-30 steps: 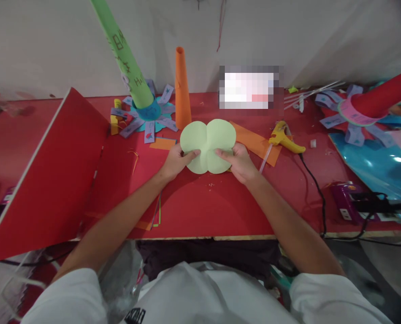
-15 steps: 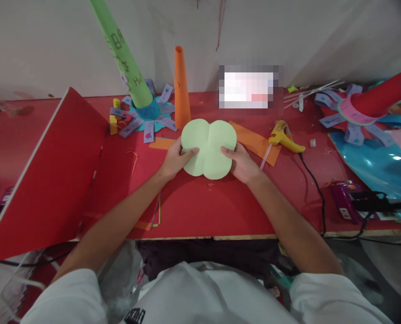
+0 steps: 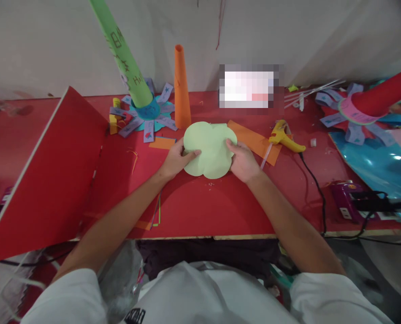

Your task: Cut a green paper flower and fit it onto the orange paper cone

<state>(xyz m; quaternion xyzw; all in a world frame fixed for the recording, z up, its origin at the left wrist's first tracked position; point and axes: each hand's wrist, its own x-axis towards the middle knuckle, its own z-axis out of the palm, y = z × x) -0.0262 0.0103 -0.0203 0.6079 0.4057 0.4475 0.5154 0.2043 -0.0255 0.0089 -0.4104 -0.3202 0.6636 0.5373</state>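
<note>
A pale green paper shape (image 3: 210,150) with rounded lobes is held up over the red table (image 3: 200,209). My left hand (image 3: 177,159) grips its left edge, thumb on top. At its right edge my right hand (image 3: 243,159) pinches the paper, the thumb lying on the upper face. The other fingers of both hands are partly hidden behind the sheet. An orange paper cone (image 3: 182,96) stands just behind it, and an orange paper strip (image 3: 254,141) lies to the right, near my right hand.
A yellow glue gun (image 3: 284,136) with a black cord lies at right. Behind left, a green paper tube (image 3: 129,67) rises from a flower-like base; a red tube (image 3: 388,94) leans at far right. A red board (image 3: 52,180) tilts up on the left, a purple box (image 3: 345,202) sits right.
The paper's upper right edge now looks straight, and its middle crease is less distinct. My right thumb has shifted slightly right and up along the sheet.
</note>
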